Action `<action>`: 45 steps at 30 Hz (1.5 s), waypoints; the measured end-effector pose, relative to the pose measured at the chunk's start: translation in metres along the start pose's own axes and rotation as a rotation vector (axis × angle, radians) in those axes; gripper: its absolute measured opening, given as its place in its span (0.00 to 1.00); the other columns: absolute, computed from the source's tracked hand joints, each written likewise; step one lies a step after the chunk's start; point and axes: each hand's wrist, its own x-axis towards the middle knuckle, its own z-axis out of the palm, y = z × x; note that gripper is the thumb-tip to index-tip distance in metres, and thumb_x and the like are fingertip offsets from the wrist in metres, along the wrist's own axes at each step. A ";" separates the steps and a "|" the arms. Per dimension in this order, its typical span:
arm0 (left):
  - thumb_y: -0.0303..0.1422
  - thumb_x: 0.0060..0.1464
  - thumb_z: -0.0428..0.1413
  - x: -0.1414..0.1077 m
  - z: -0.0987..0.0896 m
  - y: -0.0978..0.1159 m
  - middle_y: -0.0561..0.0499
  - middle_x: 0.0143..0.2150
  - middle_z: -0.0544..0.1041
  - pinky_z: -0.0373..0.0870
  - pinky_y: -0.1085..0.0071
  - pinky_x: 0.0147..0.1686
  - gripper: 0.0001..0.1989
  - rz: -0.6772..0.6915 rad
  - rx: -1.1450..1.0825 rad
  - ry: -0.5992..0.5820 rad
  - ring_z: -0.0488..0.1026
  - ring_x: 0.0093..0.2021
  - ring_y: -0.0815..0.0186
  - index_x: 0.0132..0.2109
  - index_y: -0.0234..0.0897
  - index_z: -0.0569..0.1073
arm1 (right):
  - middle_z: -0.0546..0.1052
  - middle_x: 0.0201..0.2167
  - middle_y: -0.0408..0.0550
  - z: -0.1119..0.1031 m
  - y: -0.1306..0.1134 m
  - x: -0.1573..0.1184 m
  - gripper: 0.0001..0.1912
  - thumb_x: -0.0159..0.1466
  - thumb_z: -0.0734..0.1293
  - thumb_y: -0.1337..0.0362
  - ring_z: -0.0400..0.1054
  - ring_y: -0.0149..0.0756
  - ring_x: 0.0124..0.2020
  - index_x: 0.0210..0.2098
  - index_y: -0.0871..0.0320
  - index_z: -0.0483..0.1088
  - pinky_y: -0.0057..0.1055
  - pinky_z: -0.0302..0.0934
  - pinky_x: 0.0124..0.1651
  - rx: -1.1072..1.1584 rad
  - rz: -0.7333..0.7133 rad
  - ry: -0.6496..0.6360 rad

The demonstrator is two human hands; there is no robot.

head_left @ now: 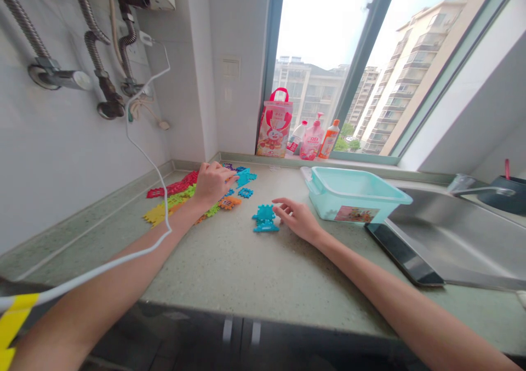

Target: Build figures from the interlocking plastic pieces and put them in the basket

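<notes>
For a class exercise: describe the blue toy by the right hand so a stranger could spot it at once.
From the window, drop to the speckled countertop and its pale turquoise plastic tub. Just left of the tub, by the fingers of the right hand, sits a small blue interlocking plastic stack, set apart from the multicoloured pieces further left.

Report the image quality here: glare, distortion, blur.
Head view: the sky through the window blows out almost white; wide-angle distortion bows the countertop's front edge; the stainless steel sink shows soft glare; the blue interlocking plastic pieces look reasonably sharp, without obvious motion blur.
</notes>
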 end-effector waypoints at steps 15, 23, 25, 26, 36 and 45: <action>0.44 0.66 0.58 -0.011 0.013 0.069 0.49 0.48 0.85 0.64 0.52 0.54 0.14 0.013 -0.205 -0.318 0.72 0.52 0.50 0.43 0.47 0.87 | 0.82 0.45 0.51 -0.014 0.033 0.017 0.12 0.70 0.68 0.61 0.77 0.36 0.38 0.50 0.54 0.81 0.34 0.69 0.48 -0.206 -0.058 0.022; 0.32 0.64 0.57 -0.013 0.016 0.070 0.51 0.46 0.85 0.69 0.61 0.54 0.20 0.112 -0.439 -0.406 0.78 0.50 0.57 0.62 0.45 0.77 | 0.82 0.46 0.50 -0.006 0.030 0.021 0.14 0.69 0.69 0.65 0.75 0.35 0.38 0.52 0.54 0.81 0.30 0.68 0.45 -0.160 -0.137 -0.070; 0.28 0.63 0.55 -0.013 0.015 0.071 0.51 0.48 0.84 0.70 0.62 0.54 0.23 0.159 -0.480 -0.414 0.78 0.49 0.59 0.63 0.45 0.75 | 0.83 0.44 0.49 -0.004 0.028 0.021 0.13 0.67 0.70 0.67 0.75 0.34 0.37 0.51 0.55 0.81 0.30 0.68 0.45 -0.166 -0.132 -0.088; 0.27 0.63 0.55 -0.013 0.014 0.071 0.51 0.48 0.84 0.70 0.62 0.54 0.23 0.176 -0.483 -0.414 0.79 0.49 0.59 0.63 0.45 0.75 | 0.83 0.43 0.49 -0.003 0.027 0.022 0.13 0.67 0.70 0.67 0.75 0.34 0.37 0.49 0.55 0.82 0.30 0.68 0.45 -0.170 -0.125 -0.091; 0.29 0.65 0.53 -0.011 0.020 0.074 0.48 0.42 0.85 0.74 0.66 0.48 0.17 0.066 -0.517 -0.404 0.81 0.45 0.59 0.54 0.43 0.83 | 0.84 0.38 0.47 -0.004 0.027 0.020 0.08 0.64 0.73 0.66 0.76 0.37 0.37 0.43 0.53 0.84 0.31 0.68 0.46 -0.180 -0.096 -0.051; 0.32 0.66 0.55 -0.009 0.023 0.075 0.47 0.41 0.85 0.74 0.64 0.49 0.16 0.055 -0.405 -0.404 0.80 0.44 0.57 0.54 0.44 0.84 | 0.83 0.36 0.45 0.002 0.022 0.020 0.10 0.65 0.73 0.68 0.76 0.36 0.36 0.42 0.50 0.85 0.30 0.66 0.45 -0.304 -0.097 -0.024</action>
